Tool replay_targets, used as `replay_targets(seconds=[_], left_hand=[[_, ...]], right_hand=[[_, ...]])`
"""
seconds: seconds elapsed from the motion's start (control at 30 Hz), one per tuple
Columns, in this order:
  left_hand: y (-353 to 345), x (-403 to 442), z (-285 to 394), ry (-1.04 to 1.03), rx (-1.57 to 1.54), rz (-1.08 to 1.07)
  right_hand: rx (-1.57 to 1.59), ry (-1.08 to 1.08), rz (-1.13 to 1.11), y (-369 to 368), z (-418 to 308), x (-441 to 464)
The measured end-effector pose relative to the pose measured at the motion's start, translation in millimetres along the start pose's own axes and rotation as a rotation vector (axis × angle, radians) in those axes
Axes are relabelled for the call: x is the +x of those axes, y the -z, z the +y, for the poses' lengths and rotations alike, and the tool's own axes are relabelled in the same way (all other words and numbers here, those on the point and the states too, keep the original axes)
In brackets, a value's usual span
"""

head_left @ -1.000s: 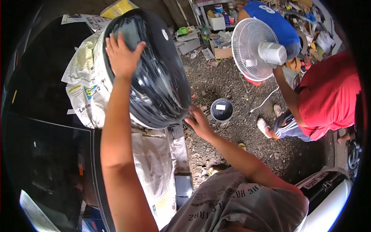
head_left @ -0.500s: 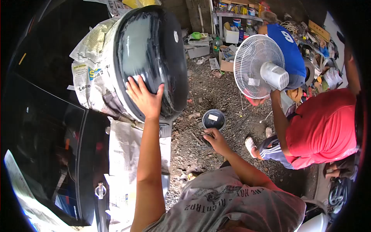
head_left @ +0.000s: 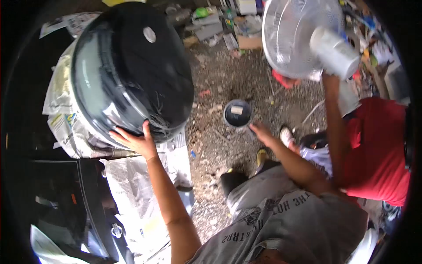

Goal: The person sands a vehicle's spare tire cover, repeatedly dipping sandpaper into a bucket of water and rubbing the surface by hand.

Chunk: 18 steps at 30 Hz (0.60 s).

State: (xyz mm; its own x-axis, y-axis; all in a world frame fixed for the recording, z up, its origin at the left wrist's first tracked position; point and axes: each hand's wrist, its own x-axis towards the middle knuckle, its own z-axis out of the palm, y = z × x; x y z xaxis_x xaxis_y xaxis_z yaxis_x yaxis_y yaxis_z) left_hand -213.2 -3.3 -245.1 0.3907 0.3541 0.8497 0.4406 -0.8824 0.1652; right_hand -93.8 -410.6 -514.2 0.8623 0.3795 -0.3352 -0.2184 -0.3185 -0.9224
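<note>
- Black and glossy, a big rounded panel [head_left: 145, 66] lies before us at the far left, a greyish-green band [head_left: 90, 75] along its left side and pale streaks near its near right edge.
- An oval emblem [head_left: 149, 34] sits toward the panel's far end.
- Our left hand [head_left: 137, 141] rests on the panel's near edge, fingers spread flat, grasping nothing.
- Our right hand [head_left: 263, 134] is well apart from the left, just beside the near right rim of a dark round tub [head_left: 239, 122]; blur keeps us from telling whether it holds anything or touches the tub.
- We see a pale label [head_left: 236, 109] on the tub, which stands on gravel [head_left: 206, 125] to the right of the panel.
- Newspaper [head_left: 59, 103] shows along the panel's left side, and more paper sheets [head_left: 129, 180] lie on the near side of it.
- At the far right, a person in red [head_left: 380, 158] stretches an arm toward a white fan [head_left: 336, 53].
</note>
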Motion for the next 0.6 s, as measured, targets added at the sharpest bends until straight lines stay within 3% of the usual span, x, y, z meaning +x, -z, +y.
replay_targets(seconds=[0.07, 0.13, 0.23, 0.33, 0.47, 0.6], left_hand=[[-9.0, -14.8, -5.9, -0.027, 0.003, 0.042], [-17.4, -30.8, -6.2, 0.016, -0.050, 0.060], [-31.5, -63.9, -5.4, 0.202, -0.062, 0.054], [-58.9, -106.3, 6.8, 0.270, -0.123, 0.129], [-87.5, -142.3, 26.6, 0.363, -0.139, 0.181], [-113.0, -176.0, 39.6, 0.453, -0.402, 0.229]], right_hand=[[-0.227, -0.160, -0.025, 27.0, 2.6, 1.0], [-0.156, -0.188, 0.007, 41.2, 36.2, 9.6], [0.184, -0.457, 0.036, 43.3, 62.6, 1.9], [0.325, -0.519, 0.177, 22.6, 89.4, 0.0], [0.336, -0.587, 0.062, -20.4, 134.8, 29.2], [0.370, -0.580, 0.024, -70.8, 188.7, 81.2]])
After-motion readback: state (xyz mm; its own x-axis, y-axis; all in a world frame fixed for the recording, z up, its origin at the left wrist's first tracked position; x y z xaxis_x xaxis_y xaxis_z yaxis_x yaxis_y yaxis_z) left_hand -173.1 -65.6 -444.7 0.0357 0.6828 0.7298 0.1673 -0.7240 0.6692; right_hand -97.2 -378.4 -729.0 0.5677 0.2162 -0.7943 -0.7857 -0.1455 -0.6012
